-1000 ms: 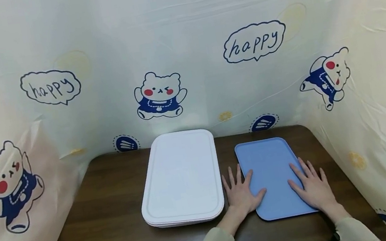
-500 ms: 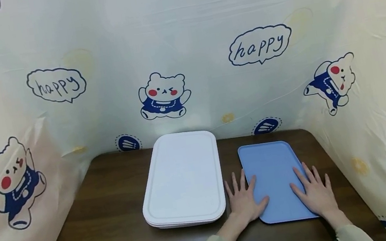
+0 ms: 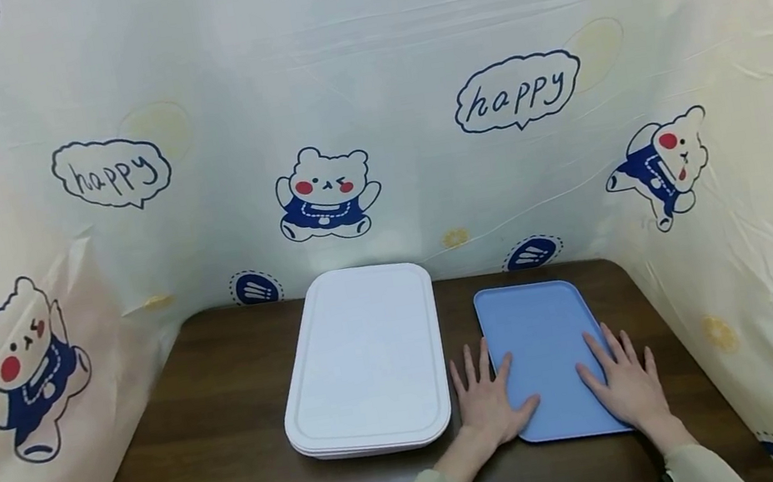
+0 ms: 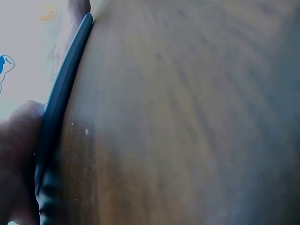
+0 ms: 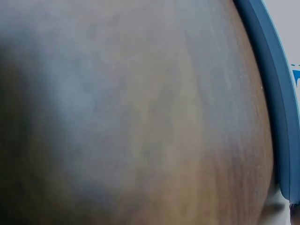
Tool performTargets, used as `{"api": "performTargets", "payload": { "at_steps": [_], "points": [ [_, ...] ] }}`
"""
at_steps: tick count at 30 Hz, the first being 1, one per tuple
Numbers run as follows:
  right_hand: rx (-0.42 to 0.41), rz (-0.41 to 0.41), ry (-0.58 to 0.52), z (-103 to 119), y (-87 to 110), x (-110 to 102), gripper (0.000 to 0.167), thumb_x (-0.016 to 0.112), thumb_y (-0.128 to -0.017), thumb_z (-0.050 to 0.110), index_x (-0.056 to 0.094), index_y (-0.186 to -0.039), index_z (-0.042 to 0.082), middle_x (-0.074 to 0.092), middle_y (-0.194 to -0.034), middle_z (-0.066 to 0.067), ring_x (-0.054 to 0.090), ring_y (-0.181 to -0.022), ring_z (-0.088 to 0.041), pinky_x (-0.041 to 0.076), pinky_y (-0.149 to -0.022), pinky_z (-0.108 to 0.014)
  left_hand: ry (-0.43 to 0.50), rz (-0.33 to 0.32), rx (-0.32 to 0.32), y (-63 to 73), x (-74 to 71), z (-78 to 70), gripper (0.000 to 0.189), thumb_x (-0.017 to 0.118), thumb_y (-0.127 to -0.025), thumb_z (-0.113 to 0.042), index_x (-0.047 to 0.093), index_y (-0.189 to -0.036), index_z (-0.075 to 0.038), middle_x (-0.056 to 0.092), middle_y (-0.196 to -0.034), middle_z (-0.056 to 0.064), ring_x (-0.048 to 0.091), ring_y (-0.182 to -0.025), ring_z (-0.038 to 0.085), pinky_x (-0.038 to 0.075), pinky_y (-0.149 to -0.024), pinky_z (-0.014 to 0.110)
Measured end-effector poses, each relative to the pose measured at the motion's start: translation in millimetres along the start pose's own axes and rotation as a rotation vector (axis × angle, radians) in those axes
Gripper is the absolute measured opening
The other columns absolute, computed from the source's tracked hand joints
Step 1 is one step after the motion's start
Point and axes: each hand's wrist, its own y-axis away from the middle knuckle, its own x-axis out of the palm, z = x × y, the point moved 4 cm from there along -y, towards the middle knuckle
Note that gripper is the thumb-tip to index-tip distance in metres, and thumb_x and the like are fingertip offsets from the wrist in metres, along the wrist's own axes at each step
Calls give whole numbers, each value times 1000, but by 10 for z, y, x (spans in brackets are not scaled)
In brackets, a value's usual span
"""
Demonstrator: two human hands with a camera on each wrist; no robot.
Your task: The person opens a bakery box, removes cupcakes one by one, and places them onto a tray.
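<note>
A blue rectangular tray (image 3: 541,334) with rounded corners and a low rim lies flat on the right part of the table. My left hand (image 3: 486,409) rests at its left edge, fingers spread and straight, with the thumb over the surface. Along the opposite edge lies my right hand (image 3: 634,389), its fingers also extended, the thumb and index finger reaching over the tray. In the left wrist view the dark side of the tray (image 4: 65,79) stands close by the thumb (image 4: 21,133). The right wrist view shows the tray's near corner (image 5: 275,93) above the wood.
Left of the tray sits a stack of white rounded rectangular pieces (image 3: 366,354), close to my left hand. The dark wooden table (image 3: 213,437) meets a patterned cloth (image 3: 389,63) at the back and both sides.
Between one second and half a second ago, the whole view shifts slightly. Both hands stay at the tray's sides, and the white stack keeps its place on the table.
</note>
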Motion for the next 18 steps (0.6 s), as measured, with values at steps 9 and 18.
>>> {"api": "performTargets", "payload": {
  "at_steps": [9,18],
  "points": [
    [-5,-21,-5,2,1,-4,77,56,-110,55,40,-170,8,21,-180,-29,14,-164,-62,9,-125,-88,19,-6,-15,1,24,5,82,55,-97,-83,45,-168,-42,16,-187,3,16,-174,38,22,-136,69],
    [7,-21,8,3,-22,20,77,55,-111,55,38,-170,8,20,-180,-30,13,-163,-63,9,-125,-89,74,-38,-23,-13,38,21,79,58,-99,-78,47,-167,-40,18,-187,3,16,-174,38,20,-136,70]
  ]
}}
